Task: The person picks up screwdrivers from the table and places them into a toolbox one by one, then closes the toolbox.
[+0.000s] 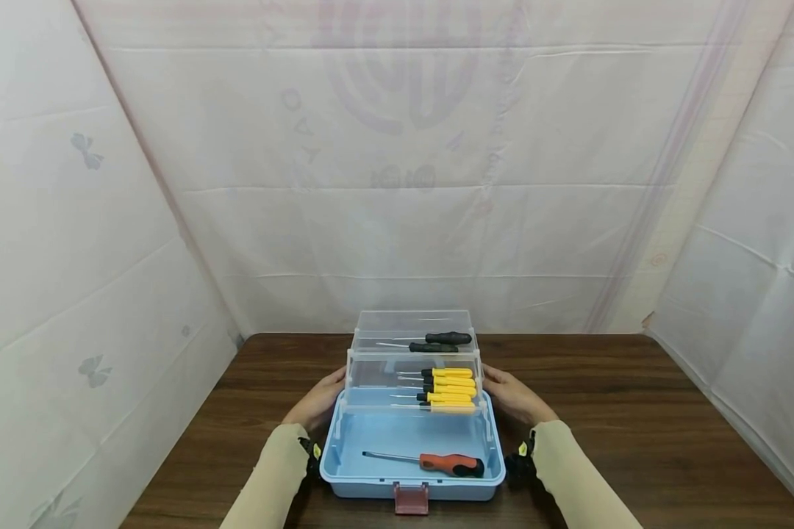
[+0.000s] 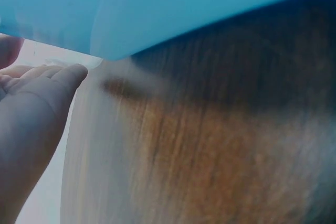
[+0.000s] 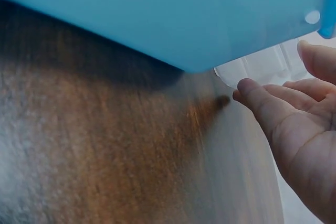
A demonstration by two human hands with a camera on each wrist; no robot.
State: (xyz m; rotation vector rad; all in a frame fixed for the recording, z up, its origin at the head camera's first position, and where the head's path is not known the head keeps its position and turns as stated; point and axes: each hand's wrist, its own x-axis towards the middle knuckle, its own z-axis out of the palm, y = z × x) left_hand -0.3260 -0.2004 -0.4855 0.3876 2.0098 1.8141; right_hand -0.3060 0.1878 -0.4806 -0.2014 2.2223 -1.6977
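Note:
A light blue toolbox [image 1: 364, 488] stands open with a pinkish latch [image 1: 411, 501] at its front. In its base lies a screwdriver [image 1: 451, 464] with an orange-red and black handle. Clear tiered trays [image 1: 370, 376] rise at the back, holding several yellow-handled screwdrivers [image 1: 455, 389] and black-handled screwdrivers [image 1: 446, 338]. My left hand [image 1: 319, 400] is at the rear left side of the box, fingers extended in the left wrist view. On the opposite side, my right hand [image 1: 517, 397] reaches along the rear corner, its fingers [image 3: 262, 98] straight and the thumb apart.
The box is near the front edge of a dark brown wooden table [image 1: 609, 411]. Pale printed sheeting [image 1: 423, 220] hangs behind the table, with more sheeting at the left and right.

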